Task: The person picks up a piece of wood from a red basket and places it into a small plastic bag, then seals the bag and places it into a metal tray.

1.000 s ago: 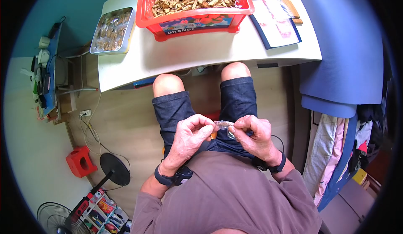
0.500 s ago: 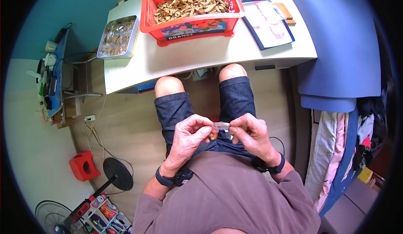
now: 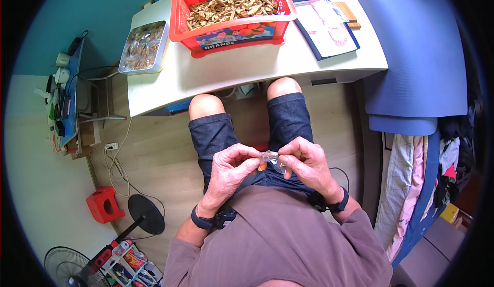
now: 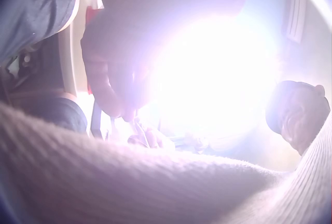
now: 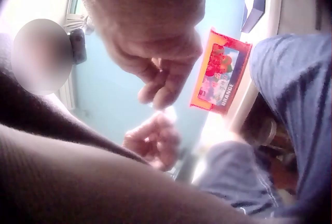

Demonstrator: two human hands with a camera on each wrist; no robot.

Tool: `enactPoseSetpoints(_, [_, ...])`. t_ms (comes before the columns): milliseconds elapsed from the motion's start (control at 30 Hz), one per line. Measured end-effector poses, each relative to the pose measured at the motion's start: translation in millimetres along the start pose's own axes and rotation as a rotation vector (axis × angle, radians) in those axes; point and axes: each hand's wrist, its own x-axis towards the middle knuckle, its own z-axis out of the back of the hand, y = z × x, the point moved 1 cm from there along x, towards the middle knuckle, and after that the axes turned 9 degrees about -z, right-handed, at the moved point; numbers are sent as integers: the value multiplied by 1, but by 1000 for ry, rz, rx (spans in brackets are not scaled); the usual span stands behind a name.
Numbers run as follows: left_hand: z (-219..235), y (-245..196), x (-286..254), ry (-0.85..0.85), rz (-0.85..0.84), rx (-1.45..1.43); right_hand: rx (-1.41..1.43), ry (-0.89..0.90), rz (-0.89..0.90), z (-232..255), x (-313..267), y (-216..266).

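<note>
Brown cloth, a short-sleeved shirt (image 3: 278, 235), fills six o'clock of the head view, closest to the camera. Just beyond it, above the lap, the left hand (image 3: 226, 173) sits at nine o'clock of a small clear plastic wrapper (image 3: 270, 157), thumb and fingertips closed in a pinch on that end. The right hand (image 3: 309, 169), at three o'clock of the wrapper, pinches the other end, thumb against bent fingers. The wrapper spans the gap between them (what it may contain is too small to make out). Dark denim shorts (image 3: 292, 125) and bare knees come next, reaching towards twelve o'clock.

Beyond the knees is a white surface (image 3: 206, 78). On it, near twelve o'clock, stands a red plastic basket (image 3: 280, 34) marked "ORANGE", holding many dry-looking brown slices (image 3: 231, 10). Between ten and eleven o'clock, left of the basket, rests a metal tin (image 3: 163, 55) of clear-wrapped brown pieces. Near one o'clock lies a dark-edged tray (image 3: 315, 36), with wooden blocks (image 3: 346, 12) beside it. A large blue mat (image 3: 417, 50) rises at two o'clock, and a red stool (image 3: 98, 204) is at eight, on the floor.
</note>
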Motion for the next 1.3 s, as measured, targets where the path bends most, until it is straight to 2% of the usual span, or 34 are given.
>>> enactPoseSetpoints(200, [0, -1, 3, -31, 15, 36, 79, 56, -81, -2, 5, -5])
enactPoseSetpoints(333, [5, 4, 5, -45, 12, 53, 8, 84, -46, 1, 8, -4])
enactPoseSetpoints(500, [6, 2, 7, -104, 34, 39, 201, 33, -106, 4, 10, -10])
enactPoseSetpoints(633, [12, 1, 10, -107, 42, 37, 155, 18, -127, 8, 11, -8])
enactPoseSetpoints(700, [13, -3, 12, -131, 37, 50, 122, 19, -83, 10, 11, -5])
enactPoseSetpoints(933, [25, -16, 24, -271, -28, 101, 113, -67, -60, 18, 14, -12])
enactPoseSetpoints(1067, [44, -57, 58, -244, -215, 367, 135, -55, -95, 19, 18, -18])
enactPoseSetpoints(1167, [53, -93, 106, -243, -300, 530, 135, -16, -123, 18, 22, -25])
enactPoseSetpoints(1300, [68, -130, 195, -121, -295, 560, 115, 0, -159, 17, 27, -35])
